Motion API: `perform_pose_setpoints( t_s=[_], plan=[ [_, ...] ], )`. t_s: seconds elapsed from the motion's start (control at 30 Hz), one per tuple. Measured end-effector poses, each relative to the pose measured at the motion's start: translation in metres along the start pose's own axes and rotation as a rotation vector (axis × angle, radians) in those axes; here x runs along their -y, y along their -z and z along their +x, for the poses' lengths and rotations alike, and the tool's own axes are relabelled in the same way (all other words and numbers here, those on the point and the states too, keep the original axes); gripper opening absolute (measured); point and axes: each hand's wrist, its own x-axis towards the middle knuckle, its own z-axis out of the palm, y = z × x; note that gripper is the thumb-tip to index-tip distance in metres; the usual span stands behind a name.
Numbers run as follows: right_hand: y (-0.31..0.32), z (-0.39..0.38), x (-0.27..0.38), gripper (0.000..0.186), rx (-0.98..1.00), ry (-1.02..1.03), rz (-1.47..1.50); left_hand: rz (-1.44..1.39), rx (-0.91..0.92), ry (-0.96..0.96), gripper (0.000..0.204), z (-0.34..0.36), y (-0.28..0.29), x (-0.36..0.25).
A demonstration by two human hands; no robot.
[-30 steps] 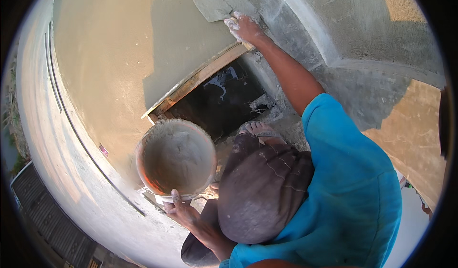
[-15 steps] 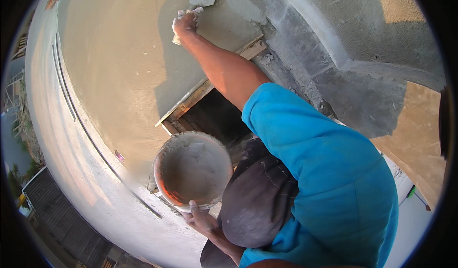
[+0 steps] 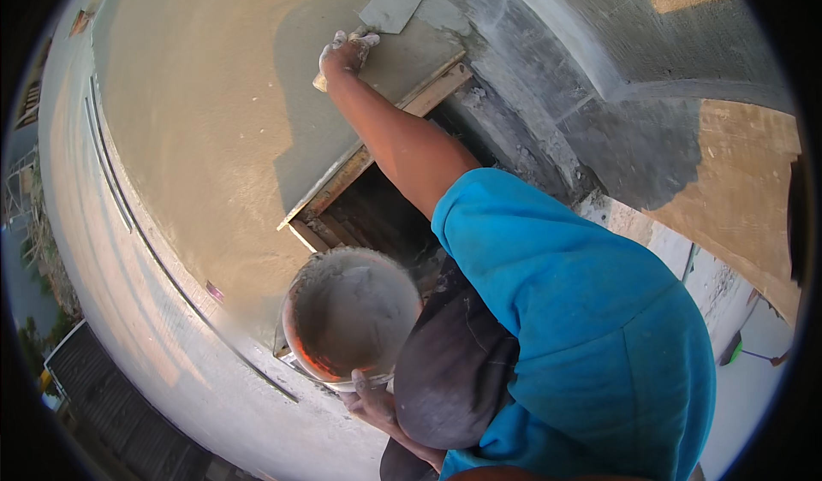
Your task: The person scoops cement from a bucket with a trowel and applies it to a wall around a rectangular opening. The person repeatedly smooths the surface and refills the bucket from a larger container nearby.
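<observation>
**Mortar bucket (image 3: 310, 351) being steadied at left, pointed trowel (image 3: 396, 3) being held out at right**

Nearest: a turquoise shirt (image 3: 591, 310), its sleeve being stretched forward by the reach of the right arm. Beside it, a dark trouser knee (image 3: 458, 353) is being kept bent, close against the bucket.

Left hand (image 3: 374, 402): closed on the bucket's near rim. The thumb is being laid over the edge; the other fingers are being partly hidden below. The vessel is being held there, it seems, so that it is kept from tipping.

Bucket: round, orange showing through a grey crust; grey mortar (image 3: 360, 301) is being contained inside. It is being kept near the knee, presumably for easy reach.

Beyond: a dark recess (image 3: 368, 216), its far side being bordered by a wooden batten (image 3: 342, 177), probably placed to hold the edge straight.

Right hand (image 3: 347, 53): smeared with grey, fingers curled around the trowel's handle, whose butt is being left exposed. The blade is being pointed away, nearly flat over the smoothed cement surface (image 3: 197, 121), likely so that its broad face is being kept level; whether contact is being made cannot be told.

Farthest: a dark corrugated panel (image 3: 111, 395), being cut off by the lens rim.
</observation>
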Motion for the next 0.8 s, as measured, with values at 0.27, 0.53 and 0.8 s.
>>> perform_pose_setpoints(
  t_s=[0.27, 0.53, 0.8],
  plan=[
    [0.059, -0.151, 0.061, 0.065, -0.102, -0.001, 0.166, 0.021, -0.066, 0.018, 0.064, 0.004, 0.011, 0.013],
    [0.061, -0.137, 0.030, 0.056, -0.245, 0.176, 0.002, 0.019, -0.043, -0.034, 0.061, 0.004, 0.019, 0.023],
    [0.044, -0.065, 0.021, 0.052, 0.058, 0.392, -0.112, -0.049, 0.032, -0.030, 0.045, 0.008, 0.023, 0.027]
  ],
)
